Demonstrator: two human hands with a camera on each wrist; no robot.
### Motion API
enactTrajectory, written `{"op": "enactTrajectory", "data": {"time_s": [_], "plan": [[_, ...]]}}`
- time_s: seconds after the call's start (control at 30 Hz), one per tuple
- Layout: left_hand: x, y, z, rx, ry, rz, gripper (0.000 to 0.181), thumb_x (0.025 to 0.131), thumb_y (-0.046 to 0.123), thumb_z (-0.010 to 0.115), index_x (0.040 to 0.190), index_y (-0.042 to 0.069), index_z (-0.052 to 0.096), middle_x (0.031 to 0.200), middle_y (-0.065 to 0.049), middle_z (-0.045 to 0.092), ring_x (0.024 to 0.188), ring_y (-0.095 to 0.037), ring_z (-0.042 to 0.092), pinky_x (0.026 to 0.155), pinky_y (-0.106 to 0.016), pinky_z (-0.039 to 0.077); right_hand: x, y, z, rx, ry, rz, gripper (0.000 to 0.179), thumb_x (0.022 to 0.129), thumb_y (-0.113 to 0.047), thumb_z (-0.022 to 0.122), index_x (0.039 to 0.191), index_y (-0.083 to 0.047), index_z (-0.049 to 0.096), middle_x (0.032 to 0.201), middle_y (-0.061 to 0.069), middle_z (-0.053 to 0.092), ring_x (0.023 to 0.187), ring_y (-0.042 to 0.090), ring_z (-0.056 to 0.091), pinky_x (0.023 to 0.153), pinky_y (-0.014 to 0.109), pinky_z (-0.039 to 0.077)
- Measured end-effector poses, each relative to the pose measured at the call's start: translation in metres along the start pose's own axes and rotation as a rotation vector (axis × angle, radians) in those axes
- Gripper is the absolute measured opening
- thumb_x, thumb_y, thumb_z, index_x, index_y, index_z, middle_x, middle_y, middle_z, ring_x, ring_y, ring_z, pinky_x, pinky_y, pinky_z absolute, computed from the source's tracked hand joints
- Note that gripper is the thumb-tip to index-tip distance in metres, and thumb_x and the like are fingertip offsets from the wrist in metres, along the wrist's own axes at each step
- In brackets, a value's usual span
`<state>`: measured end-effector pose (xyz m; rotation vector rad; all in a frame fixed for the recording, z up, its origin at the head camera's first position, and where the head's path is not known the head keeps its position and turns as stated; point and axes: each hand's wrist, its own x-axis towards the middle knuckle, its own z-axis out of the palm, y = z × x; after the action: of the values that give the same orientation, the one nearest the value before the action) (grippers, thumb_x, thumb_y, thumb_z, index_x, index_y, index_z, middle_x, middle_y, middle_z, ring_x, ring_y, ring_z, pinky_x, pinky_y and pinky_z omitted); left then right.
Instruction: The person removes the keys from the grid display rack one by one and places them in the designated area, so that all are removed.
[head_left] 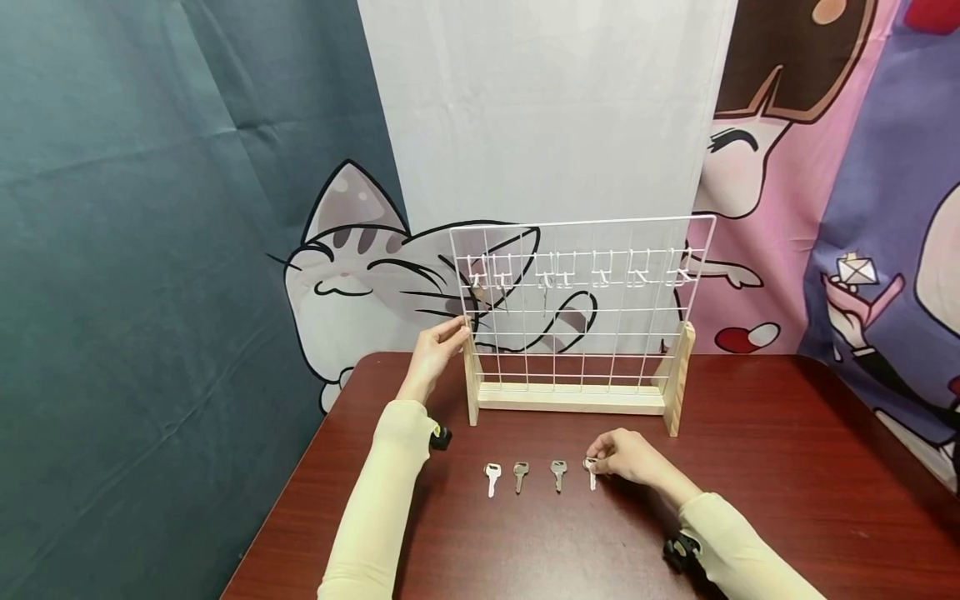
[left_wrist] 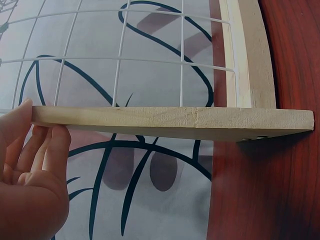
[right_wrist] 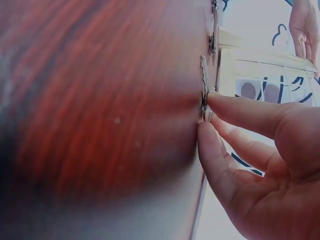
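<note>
A white wire grid rack (head_left: 585, 333) stands on wooden side posts at the back of the table. My left hand (head_left: 437, 354) grips the top of its left wooden post (left_wrist: 175, 120), thumb on one side and fingers on the other. Several keys lie in a row in front of the rack: a silver key (head_left: 492, 477) at the left, then two darker keys (head_left: 521, 477). At the row's right end, my right hand (head_left: 633, 458) pinches the head of another key (right_wrist: 204, 82) between thumb and fingertips. Its blade shows, while the fingers partly cover the head.
White hooks (head_left: 602, 276) line the upper grid, and what look like keys (head_left: 546, 292) hang from some at the left. A wooden base bar (head_left: 570, 400) joins the posts. The reddish-brown table (head_left: 555, 550) spreads in front; a printed cartoon curtain (head_left: 555, 108) hangs behind.
</note>
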<state>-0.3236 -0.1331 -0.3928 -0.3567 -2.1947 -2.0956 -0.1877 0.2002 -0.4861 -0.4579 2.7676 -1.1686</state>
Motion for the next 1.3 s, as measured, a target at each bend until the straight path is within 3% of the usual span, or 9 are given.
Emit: {"op": "enactTrajectory", "data": {"time_s": [0.3,0.6,0.97,1.3], "plan": [[0.001,0.000,0.000,0.012,-0.005,0.008,0.043,0.099,0.011,0.066,0.138,-0.003,0.058,0.134,-0.022,0.062,0.099,-0.009,0.066,0.102,-0.053,0.049,0.000,0.002,-0.002,0.007,-0.019,0.002,0.013,0.081,-0.010,0.082,0.090,-0.005,0.075,0.075,-0.006,0.065,0.066,0.008,0.056,0.059,0.024,0.047],[0.000,0.000,0.001,-0.007,0.004,-0.008,0.037,0.099,0.010,0.066,0.136,0.003,0.063,0.130,-0.015,0.066,0.101,-0.009,0.066,0.090,-0.029,0.056,-0.002,0.008,-0.009,0.026,-0.015,-0.012,0.019,0.079,-0.010,0.082,0.095,-0.003,0.075,0.079,-0.003,0.068,0.069,0.010,0.057,0.061,0.024,0.046],[-0.001,0.001,0.000,-0.022,-0.019,-0.012,0.042,0.100,0.010,0.065,0.139,-0.002,0.058,0.138,-0.023,0.059,0.115,-0.022,0.063,0.091,-0.026,0.055,-0.007,0.021,-0.021,0.100,0.001,-0.018,0.020,0.081,-0.005,0.079,0.099,0.002,0.073,0.088,0.006,0.073,0.078,0.016,0.065,0.064,0.024,0.051],[0.000,0.002,0.000,-0.021,-0.018,-0.019,0.041,0.100,0.009,0.064,0.139,-0.001,0.058,0.138,-0.022,0.059,0.116,-0.021,0.064,0.093,-0.027,0.055,-0.005,0.015,-0.027,0.074,0.031,0.011,0.023,0.084,-0.010,0.079,0.103,0.003,0.073,0.089,0.005,0.073,0.078,0.012,0.064,0.067,0.027,0.051]]}}
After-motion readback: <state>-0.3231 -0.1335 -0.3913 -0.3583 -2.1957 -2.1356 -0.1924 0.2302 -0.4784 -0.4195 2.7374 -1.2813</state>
